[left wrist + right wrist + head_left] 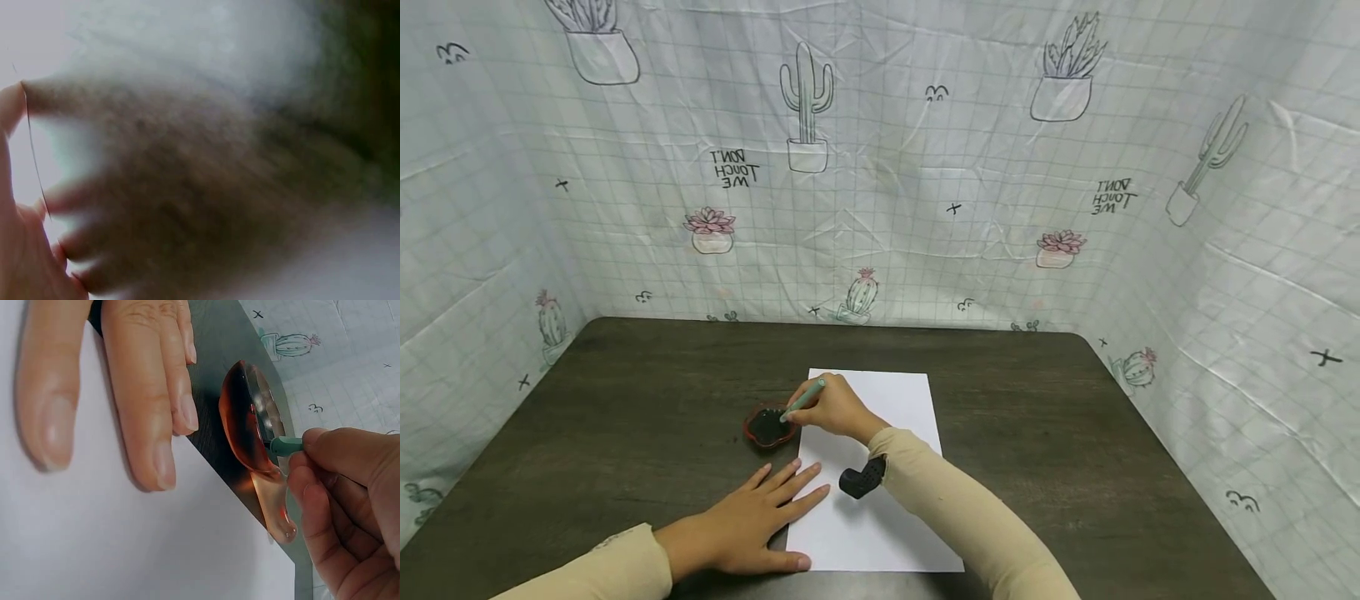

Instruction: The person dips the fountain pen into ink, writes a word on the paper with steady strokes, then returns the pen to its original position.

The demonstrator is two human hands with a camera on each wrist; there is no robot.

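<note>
My right hand (835, 411) pinches a slim green pen (806, 399) between thumb and fingertips. The pen slants down, its dark tip at the inside of a small red-amber dish (750, 433). In the right wrist view the dish (237, 434) is translucent, with a short handle-like end and a dark inside. A white sheet of paper (887, 542) lies under my right forearm. My left hand (741, 523) lies flat with fingers spread, its fingertips on the paper's left edge. The left wrist view is mostly blurred, showing part of a hand (25, 250).
A dark wood-grain table (1022, 467) bears the paper and dish. Behind and beside it hangs a pale gridded cloth (895, 167) printed with cacti and potted plants. A black wrist device (861, 479) sits at the right sleeve's cuff, above the paper.
</note>
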